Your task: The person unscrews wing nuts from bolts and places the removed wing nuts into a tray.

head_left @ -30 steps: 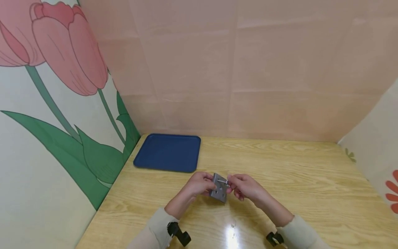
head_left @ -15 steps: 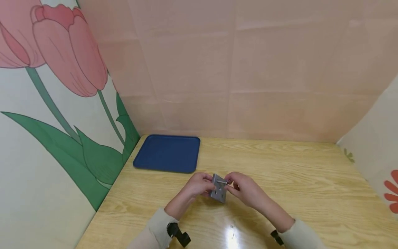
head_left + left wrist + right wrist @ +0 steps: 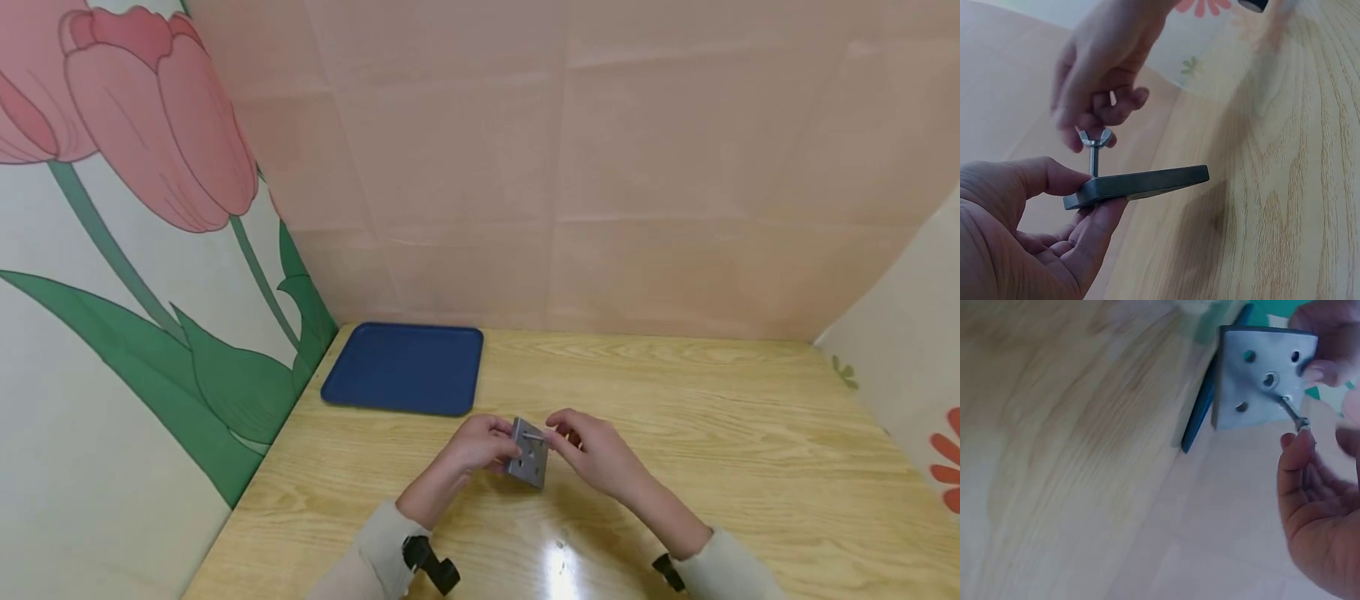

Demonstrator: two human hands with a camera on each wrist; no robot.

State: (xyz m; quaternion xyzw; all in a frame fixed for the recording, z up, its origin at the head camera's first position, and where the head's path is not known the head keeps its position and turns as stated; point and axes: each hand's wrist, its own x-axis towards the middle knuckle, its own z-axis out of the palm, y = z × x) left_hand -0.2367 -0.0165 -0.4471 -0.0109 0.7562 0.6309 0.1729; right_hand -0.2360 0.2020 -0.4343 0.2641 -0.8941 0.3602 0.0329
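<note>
My left hand (image 3: 480, 442) grips a grey metal plate (image 3: 531, 467) by its edge, thumb on one face and fingers on the other. Several round holes show in the plate (image 3: 1260, 356) in the right wrist view. A threaded bolt (image 3: 1094, 161) stands out from the plate, with a wing nut (image 3: 1095, 138) at its outer end. My right hand (image 3: 600, 454) has its fingertips at that wing nut. In the right wrist view the right thumb (image 3: 1300, 447) presses against it, while another finger is blurred. The fingertips partly hide the nut in the head view.
A blue tray (image 3: 405, 368) lies at the back left of the wooden table (image 3: 712, 442). Patterned tulip cloth (image 3: 165, 333) hangs on the left, and a plain pinkish cloth (image 3: 600, 167) covers the back.
My right fingers have shifted around the wing nut, the index finger lifting a little from the thumb. The left hand and the plate stay about where they were.
</note>
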